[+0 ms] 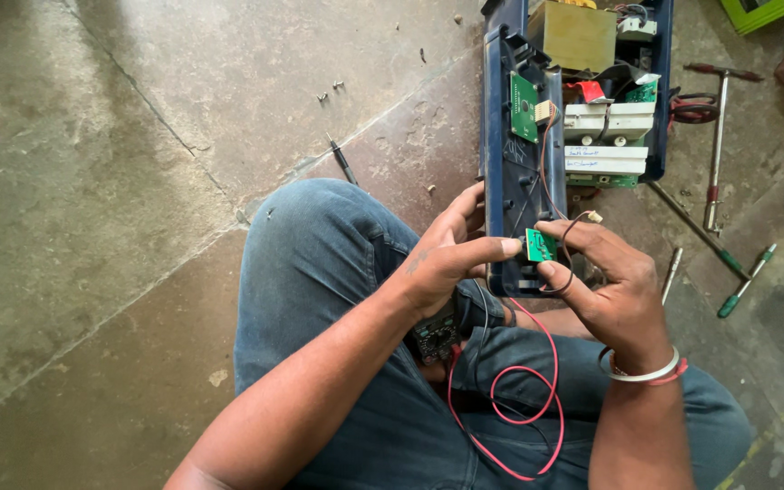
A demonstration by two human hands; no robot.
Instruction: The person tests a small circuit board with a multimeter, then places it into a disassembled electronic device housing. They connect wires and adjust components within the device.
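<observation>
1. Two red leads [537,399] loop over denim knees, near a dark meter [435,336] in the lap.
2. Left hand [442,263] and right hand [605,286] pinch a small green board [540,244], fingertips closed on its edges, just before the blue case [505,172]; inspection step, steady hold needed.
3. Beyond the case: metal screwdrivers [714,154] on rough concrete.

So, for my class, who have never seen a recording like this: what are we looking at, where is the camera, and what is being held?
One picture, from a camera worn on a person's head, looking down at their lap as they sit on a concrete floor. The left hand and right hand together pinch a small green circuit board. Behind it stands an opened blue device showing its inner parts. A meter with red wires rests on the lap. Screwdrivers and loose screws lie on the floor.
</observation>
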